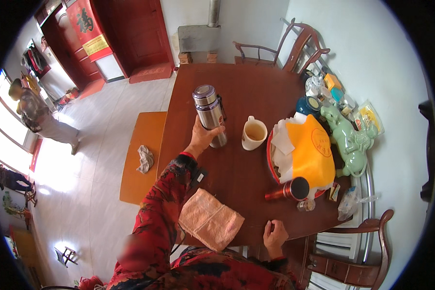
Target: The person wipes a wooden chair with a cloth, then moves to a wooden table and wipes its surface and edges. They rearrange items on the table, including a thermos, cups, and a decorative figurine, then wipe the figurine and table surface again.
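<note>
My left hand (pixel 202 137) is wrapped around the lower half of a stainless steel vacuum flask (pixel 209 114), which stands with its lid on. Just right of it is a white mug (pixel 254 133) holding a pale brown liquid. Near the front edge of the table, my right hand (pixel 275 232) rests with its fingers curled in and nothing visible in them. A folded orange-pink towel (pixel 212 219) lies between my forearms. The dark red wooden table (pixel 235 174) carries all of these.
A red-rimmed basket (pixel 269 159) under a yellow cloth (pixel 308 145) stands to the right, beside a red cylinder with a black end (pixel 286 190), a small glass jar (pixel 306 205) and a green ceramic animal figurine (pixel 348 139). An orange bench (pixel 143 127) holds a crumpled rag (pixel 145 159). A person (pixel 40 112) stands at far left.
</note>
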`<state>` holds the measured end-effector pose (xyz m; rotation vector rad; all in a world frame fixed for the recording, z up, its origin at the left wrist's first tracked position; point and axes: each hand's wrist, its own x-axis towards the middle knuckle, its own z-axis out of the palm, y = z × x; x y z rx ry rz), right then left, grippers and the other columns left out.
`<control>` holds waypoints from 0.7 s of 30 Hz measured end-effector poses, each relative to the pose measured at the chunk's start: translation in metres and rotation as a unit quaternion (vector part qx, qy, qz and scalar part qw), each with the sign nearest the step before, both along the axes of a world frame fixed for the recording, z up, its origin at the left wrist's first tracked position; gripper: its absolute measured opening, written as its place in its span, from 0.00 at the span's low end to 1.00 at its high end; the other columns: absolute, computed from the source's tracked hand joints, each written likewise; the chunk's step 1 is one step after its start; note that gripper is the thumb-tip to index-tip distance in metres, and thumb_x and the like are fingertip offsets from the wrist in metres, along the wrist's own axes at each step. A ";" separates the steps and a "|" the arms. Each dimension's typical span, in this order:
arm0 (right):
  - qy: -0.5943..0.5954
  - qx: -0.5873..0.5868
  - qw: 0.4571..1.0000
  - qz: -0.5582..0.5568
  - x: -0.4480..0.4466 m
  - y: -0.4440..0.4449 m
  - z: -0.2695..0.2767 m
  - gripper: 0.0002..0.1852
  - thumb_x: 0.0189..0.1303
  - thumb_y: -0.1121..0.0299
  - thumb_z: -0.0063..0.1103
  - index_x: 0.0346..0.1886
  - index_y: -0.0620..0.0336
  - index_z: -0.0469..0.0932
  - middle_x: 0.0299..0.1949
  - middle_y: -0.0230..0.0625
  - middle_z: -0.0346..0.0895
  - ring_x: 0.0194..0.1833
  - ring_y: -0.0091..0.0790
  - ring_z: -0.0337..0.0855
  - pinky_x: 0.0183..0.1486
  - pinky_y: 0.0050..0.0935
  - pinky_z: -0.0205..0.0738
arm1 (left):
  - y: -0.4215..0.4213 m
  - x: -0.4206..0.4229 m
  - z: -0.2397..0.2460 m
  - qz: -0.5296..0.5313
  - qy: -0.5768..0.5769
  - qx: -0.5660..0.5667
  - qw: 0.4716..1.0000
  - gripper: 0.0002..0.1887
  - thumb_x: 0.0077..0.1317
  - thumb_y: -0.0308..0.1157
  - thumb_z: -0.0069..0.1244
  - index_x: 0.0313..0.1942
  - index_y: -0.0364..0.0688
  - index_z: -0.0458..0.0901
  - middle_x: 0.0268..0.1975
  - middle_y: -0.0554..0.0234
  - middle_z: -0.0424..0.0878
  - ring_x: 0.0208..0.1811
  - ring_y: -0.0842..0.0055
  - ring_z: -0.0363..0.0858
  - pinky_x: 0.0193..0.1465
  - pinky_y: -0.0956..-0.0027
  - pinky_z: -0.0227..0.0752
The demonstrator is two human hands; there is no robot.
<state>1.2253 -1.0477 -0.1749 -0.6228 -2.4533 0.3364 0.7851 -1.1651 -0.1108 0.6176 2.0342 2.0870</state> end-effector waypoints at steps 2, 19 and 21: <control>-0.007 -0.012 1.000 -0.006 -0.001 -0.001 0.001 0.07 0.66 0.67 0.64 0.36 0.55 0.74 0.28 0.37 0.76 0.23 0.44 0.78 0.23 0.38 0.71 | 0.016 -0.029 0.004 0.040 0.059 -0.059 0.996 0.41 0.50 0.36 0.75 0.61 0.40 0.68 0.55 0.54 0.83 0.57 0.66 0.83 0.59 0.59 0.78; -0.070 -0.073 0.993 -0.053 -0.007 -0.004 0.010 0.06 0.63 0.69 0.62 0.34 0.56 0.73 0.27 0.41 0.73 0.24 0.47 0.76 0.24 0.41 0.68 | 0.118 -0.132 -0.025 0.008 0.078 -0.095 0.992 0.44 0.49 0.39 0.75 0.62 0.43 0.66 0.57 0.51 0.82 0.59 0.60 0.82 0.62 0.57 0.77; -0.069 -0.067 0.994 -0.049 -0.007 -0.003 0.010 0.06 0.63 0.69 0.62 0.34 0.56 0.73 0.27 0.41 0.72 0.24 0.47 0.76 0.24 0.41 0.68 | 0.118 -0.132 -0.025 0.000 0.081 -0.101 0.992 0.44 0.49 0.39 0.75 0.63 0.43 0.65 0.58 0.51 0.81 0.60 0.60 0.81 0.63 0.57 0.76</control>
